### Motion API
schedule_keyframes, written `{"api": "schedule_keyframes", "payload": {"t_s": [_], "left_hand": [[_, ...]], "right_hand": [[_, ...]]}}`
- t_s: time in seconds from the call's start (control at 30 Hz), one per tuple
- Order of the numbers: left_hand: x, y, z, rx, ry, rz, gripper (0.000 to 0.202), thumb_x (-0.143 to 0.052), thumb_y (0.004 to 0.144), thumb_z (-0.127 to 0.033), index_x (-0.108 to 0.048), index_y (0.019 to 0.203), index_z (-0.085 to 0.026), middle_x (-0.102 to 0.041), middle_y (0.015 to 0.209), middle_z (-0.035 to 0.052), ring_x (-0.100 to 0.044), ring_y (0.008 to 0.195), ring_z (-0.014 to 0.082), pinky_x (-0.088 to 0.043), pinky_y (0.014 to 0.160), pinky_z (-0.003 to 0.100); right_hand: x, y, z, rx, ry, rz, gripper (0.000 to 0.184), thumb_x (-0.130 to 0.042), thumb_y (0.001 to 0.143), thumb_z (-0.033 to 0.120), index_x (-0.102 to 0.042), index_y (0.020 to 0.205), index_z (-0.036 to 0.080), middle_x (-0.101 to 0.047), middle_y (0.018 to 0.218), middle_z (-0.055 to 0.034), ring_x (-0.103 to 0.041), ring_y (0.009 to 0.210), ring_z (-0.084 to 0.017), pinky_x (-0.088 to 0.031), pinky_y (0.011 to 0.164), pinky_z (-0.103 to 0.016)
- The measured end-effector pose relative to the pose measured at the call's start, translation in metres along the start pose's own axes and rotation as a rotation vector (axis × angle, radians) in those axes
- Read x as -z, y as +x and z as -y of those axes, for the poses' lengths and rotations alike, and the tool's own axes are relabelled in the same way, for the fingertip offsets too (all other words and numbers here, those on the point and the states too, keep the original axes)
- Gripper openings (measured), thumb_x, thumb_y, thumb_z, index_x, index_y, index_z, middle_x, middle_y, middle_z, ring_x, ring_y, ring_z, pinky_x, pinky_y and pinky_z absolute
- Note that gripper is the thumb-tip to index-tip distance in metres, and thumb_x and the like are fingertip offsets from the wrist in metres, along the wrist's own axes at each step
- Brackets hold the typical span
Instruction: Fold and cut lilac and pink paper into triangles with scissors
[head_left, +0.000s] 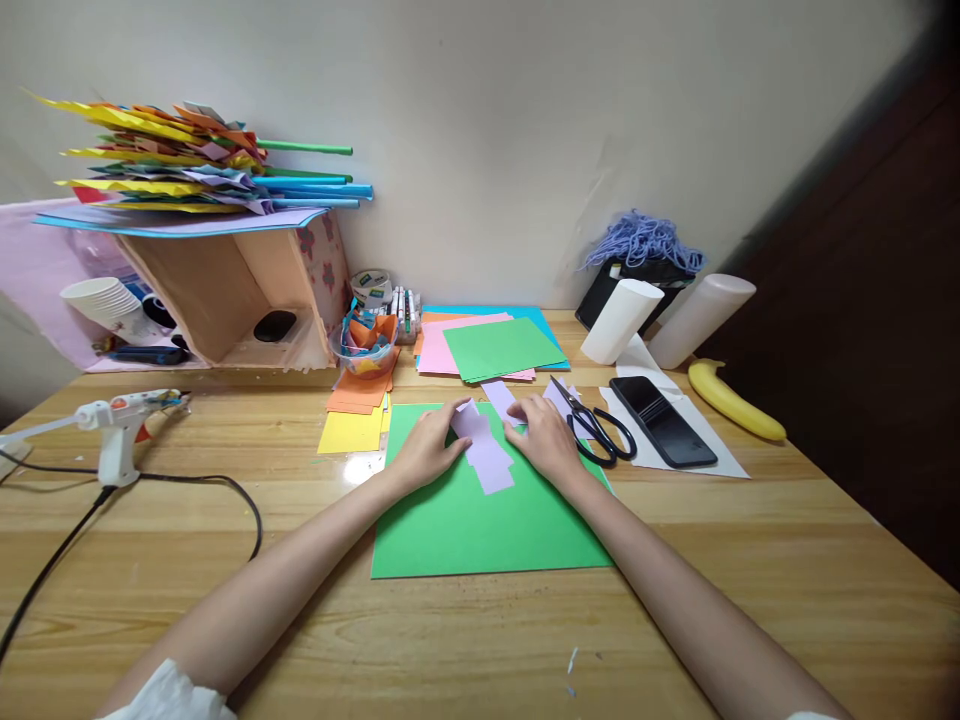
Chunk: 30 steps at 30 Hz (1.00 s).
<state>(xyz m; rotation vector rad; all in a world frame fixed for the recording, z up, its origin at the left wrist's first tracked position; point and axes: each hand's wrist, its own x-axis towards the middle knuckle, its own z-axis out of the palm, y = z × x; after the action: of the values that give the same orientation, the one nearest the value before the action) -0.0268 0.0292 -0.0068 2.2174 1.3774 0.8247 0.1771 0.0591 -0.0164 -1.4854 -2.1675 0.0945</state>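
A lilac paper cutout [491, 465] with stepped edges lies on a green sheet [480, 540] in the middle of the table. My left hand [431, 445] pinches its upper left part between thumb and fingers. On the other side, my right hand [547, 435] rests with curved, parted fingers near the cutout; I see nothing held in it. Another lilac piece [499, 398] lies just beyond the right fingertips. Black-handled scissors [592, 425] lie to the right of that hand, over more lilac paper.
Green sheets [506, 348] top a coloured paper stack at the back. A phone [664, 420] and a banana [735, 400] lie to the right. On the left stand a glue gun [118, 435] with its cable, a tub of scraps [365, 345] and an open box [225, 290] bearing paper flowers.
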Motion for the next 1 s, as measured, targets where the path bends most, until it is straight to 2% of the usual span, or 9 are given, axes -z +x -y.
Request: {"api": "schedule_keyframes", "payload": {"t_s": [0.1, 0.2, 0.33, 0.53, 0.6, 0.67, 0.77, 0.9, 1.0], "left_hand": [[-0.002, 0.0, 0.005, 0.083, 0.038, -0.076, 0.051, -0.057, 0.077, -0.021, -0.038, 0.124, -0.02, -0.059, 0.109, 0.0082, -0.055, 0.098, 0.0221, -0.04, 0.088, 0.039], [-0.004, 0.0, 0.009, 0.09, 0.083, -0.111, 0.054, -0.059, 0.076, -0.03, -0.039, 0.124, -0.017, -0.056, 0.111, 0.0097, -0.051, 0.104, 0.0239, -0.039, 0.09, 0.039], [-0.004, 0.0, 0.008, 0.047, 0.175, -0.083, 0.061, -0.06, 0.075, -0.041, -0.039, 0.126, -0.015, -0.049, 0.123, 0.0118, -0.041, 0.115, 0.0271, -0.033, 0.097, 0.042], [-0.002, 0.002, 0.011, 0.049, 0.177, -0.046, 0.063, -0.059, 0.075, -0.045, -0.039, 0.128, -0.017, -0.052, 0.118, 0.0095, -0.042, 0.11, 0.0262, -0.035, 0.094, 0.042], [-0.002, 0.003, 0.012, 0.046, 0.158, -0.053, 0.062, -0.06, 0.074, -0.044, -0.04, 0.127, -0.018, -0.052, 0.118, 0.0087, -0.042, 0.109, 0.0259, -0.035, 0.093, 0.041], [-0.001, 0.002, 0.012, 0.051, 0.145, -0.055, 0.059, -0.06, 0.074, -0.041, -0.041, 0.125, -0.019, -0.052, 0.118, 0.0086, -0.043, 0.109, 0.0257, -0.036, 0.093, 0.041], [0.0, 0.002, 0.009, 0.067, 0.129, -0.05, 0.055, -0.061, 0.074, -0.035, -0.042, 0.123, -0.017, -0.052, 0.119, 0.0094, -0.044, 0.109, 0.0251, -0.035, 0.093, 0.04], [0.001, 0.003, 0.007, 0.088, 0.127, -0.05, 0.05, -0.06, 0.073, -0.03, -0.045, 0.119, -0.017, -0.054, 0.117, 0.0097, -0.045, 0.108, 0.025, -0.034, 0.094, 0.041], [0.002, 0.004, 0.008, 0.106, 0.114, -0.061, 0.047, -0.059, 0.073, -0.026, -0.047, 0.117, -0.017, -0.056, 0.113, 0.0093, -0.047, 0.106, 0.025, -0.032, 0.095, 0.043]], "right_hand": [[0.003, -0.002, -0.003, 0.062, 0.058, 0.04, 0.025, -0.062, 0.072, 0.026, -0.058, 0.094, 0.016, -0.061, 0.092, -0.0088, -0.055, 0.087, -0.024, -0.044, 0.078, -0.034], [0.002, 0.0, -0.004, 0.088, 0.078, 0.043, 0.014, -0.058, 0.072, 0.02, -0.059, 0.086, 0.018, -0.062, 0.087, -0.0073, -0.057, 0.084, -0.023, -0.044, 0.076, -0.033], [0.001, 0.002, -0.003, 0.069, 0.076, 0.005, 0.013, -0.05, 0.074, 0.01, -0.059, 0.079, 0.018, -0.063, 0.081, -0.0076, -0.058, 0.082, -0.023, -0.044, 0.073, -0.033], [0.016, -0.007, 0.007, 0.092, 0.15, -0.082, 0.01, -0.049, 0.077, 0.012, -0.055, 0.08, 0.019, -0.063, 0.082, -0.0058, -0.058, 0.079, -0.019, -0.044, 0.07, -0.029], [0.021, -0.012, 0.014, 0.198, 0.172, -0.038, 0.01, -0.05, 0.075, 0.011, -0.054, 0.08, 0.019, -0.063, 0.084, -0.0052, -0.058, 0.081, -0.019, -0.043, 0.07, -0.028], [0.024, -0.016, 0.02, 0.313, 0.159, 0.064, 0.012, -0.05, 0.073, 0.009, -0.053, 0.08, 0.018, -0.064, 0.083, -0.0046, -0.058, 0.079, -0.018, -0.042, 0.069, -0.026], [0.026, -0.019, 0.028, 0.408, 0.088, 0.195, 0.014, -0.05, 0.071, 0.008, -0.054, 0.079, 0.018, -0.062, 0.079, -0.004, -0.056, 0.074, -0.017, -0.039, 0.064, -0.025], [0.03, -0.02, 0.031, 0.434, 0.068, 0.245, 0.008, -0.051, 0.073, 0.012, -0.054, 0.078, 0.018, -0.061, 0.08, -0.0045, -0.054, 0.076, -0.017, -0.038, 0.065, -0.026], [0.03, -0.019, 0.031, 0.376, 0.144, 0.252, 0.007, -0.05, 0.081, 0.023, -0.055, 0.081, 0.019, -0.061, 0.08, -0.0041, -0.055, 0.076, -0.017, -0.04, 0.068, -0.027]]}}
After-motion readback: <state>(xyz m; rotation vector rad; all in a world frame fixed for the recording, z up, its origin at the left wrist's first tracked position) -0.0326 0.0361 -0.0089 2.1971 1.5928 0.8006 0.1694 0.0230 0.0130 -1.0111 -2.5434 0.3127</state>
